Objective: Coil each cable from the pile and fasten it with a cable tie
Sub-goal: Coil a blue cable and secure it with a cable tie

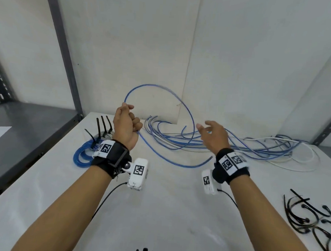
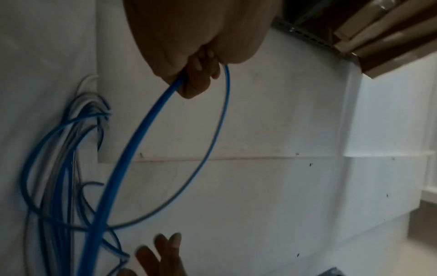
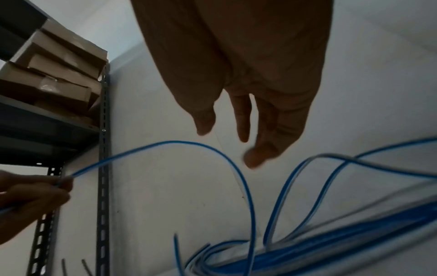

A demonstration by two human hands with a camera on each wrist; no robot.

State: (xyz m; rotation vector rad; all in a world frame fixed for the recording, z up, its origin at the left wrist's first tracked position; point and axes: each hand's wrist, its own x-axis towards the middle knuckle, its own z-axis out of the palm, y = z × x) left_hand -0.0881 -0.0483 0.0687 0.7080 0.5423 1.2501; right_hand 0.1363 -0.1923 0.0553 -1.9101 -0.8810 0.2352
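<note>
Left hand grips blue cable; right hand spread.

The head view is bright and evenly lit, with soft sheen on the white bench and straight lines bowed toward the frame edges. Both wrist views are dim and grainy; above the bench, the blue cable smears with motion blur.
</note>
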